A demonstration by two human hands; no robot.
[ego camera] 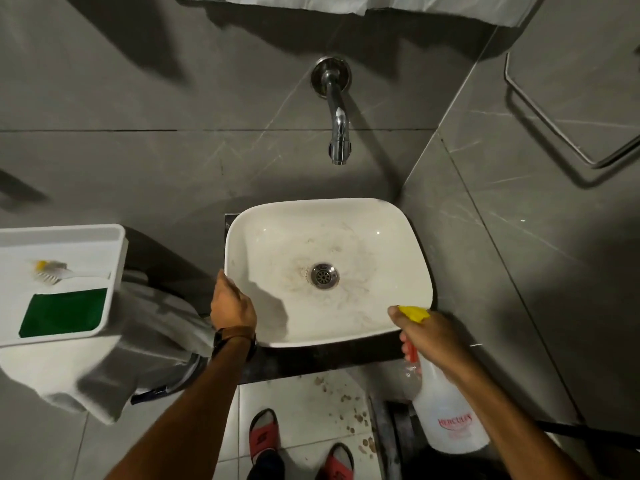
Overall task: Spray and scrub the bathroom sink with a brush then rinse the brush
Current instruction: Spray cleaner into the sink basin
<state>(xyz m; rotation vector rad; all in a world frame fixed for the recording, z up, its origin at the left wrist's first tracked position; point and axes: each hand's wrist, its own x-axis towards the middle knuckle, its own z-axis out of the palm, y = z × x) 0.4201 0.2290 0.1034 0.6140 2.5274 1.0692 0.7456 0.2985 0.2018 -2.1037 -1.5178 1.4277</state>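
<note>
A white square sink [398, 237] with brown stains around its metal drain [324, 276] sits on a dark counter. My left hand [230, 301] grips the sink's left front rim. My right hand [427, 336] holds a white spray bottle [446, 417] with a yellow nozzle [414, 313] and a red trigger, its nozzle at the sink's front right rim and aimed into the basin. A small brush [52, 270] with a yellow head and white bristles lies in a white tray [116, 258] at the left.
A chrome wall tap [338, 133] hangs above the sink. A green sponge [64, 311] lies in the tray, which rests on a grey cloth [145, 341]. A metal rail [554, 112] is on the right wall. My feet in red sandals [265, 434] stand on stained white floor tiles.
</note>
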